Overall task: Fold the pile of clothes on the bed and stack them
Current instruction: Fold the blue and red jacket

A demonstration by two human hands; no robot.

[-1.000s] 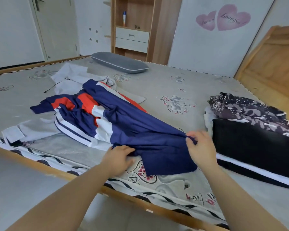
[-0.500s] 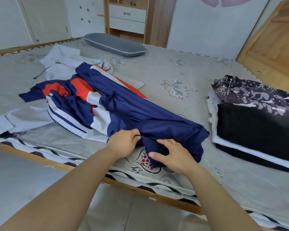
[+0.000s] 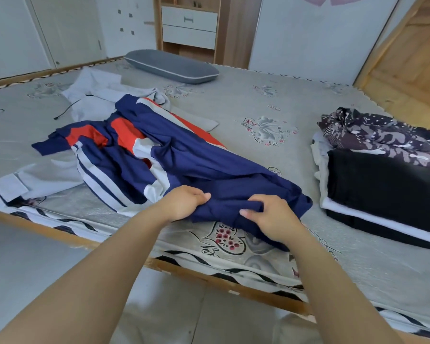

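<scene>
On the patterned bed (image 3: 271, 100), rumpled navy jacket (image 3: 196, 165) (red, white panels), hem in both hands' (image 3: 184, 203) (image 3: 273, 219) grip.

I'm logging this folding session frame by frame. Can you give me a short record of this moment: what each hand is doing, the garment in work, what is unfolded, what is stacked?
left hand: grips the near edge of the navy garment
right hand: grips the same edge, close beside the left
garment in work: navy garment with red and white panels, crumpled, not yet folded
unfolded beneath: light grey garment, spread out
stacked: folded pile at right, patterned piece on top, black below
other: grey pillow at far side of bed
</scene>
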